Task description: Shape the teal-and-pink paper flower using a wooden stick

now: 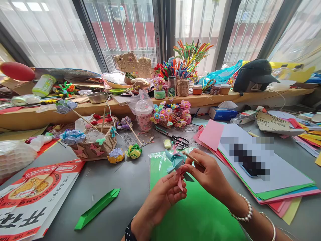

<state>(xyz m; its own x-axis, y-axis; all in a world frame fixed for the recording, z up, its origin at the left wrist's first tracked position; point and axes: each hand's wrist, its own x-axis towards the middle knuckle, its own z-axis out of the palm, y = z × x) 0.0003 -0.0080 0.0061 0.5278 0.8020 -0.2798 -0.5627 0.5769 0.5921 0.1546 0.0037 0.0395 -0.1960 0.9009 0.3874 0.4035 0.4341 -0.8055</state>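
Left grip (163,194): paper flower (177,161) | right grip (209,171): wooden stick (193,159) | bag (41,197): "TUN"

Head cam, 1st-person POV, faces fwd & angled down: L hand (163,197) & R hand (209,172) close, low ctr; desk (129,182) around, window (122,36) farther back, up top.

Craft-making corner beneath wide windows (122,30); whether it belongs to a home or a studio cannot be told. A gray table (117,201) carries scissors (173,138), a stack of colored paper (283,167) and folded paper flowers (134,151). Behind it, a cluttered wood-toned ledge (37,117) holds small jars (197,89), a dark cap (255,75) and a brown textured pot (182,88) of bright fuzzy stems (192,57).
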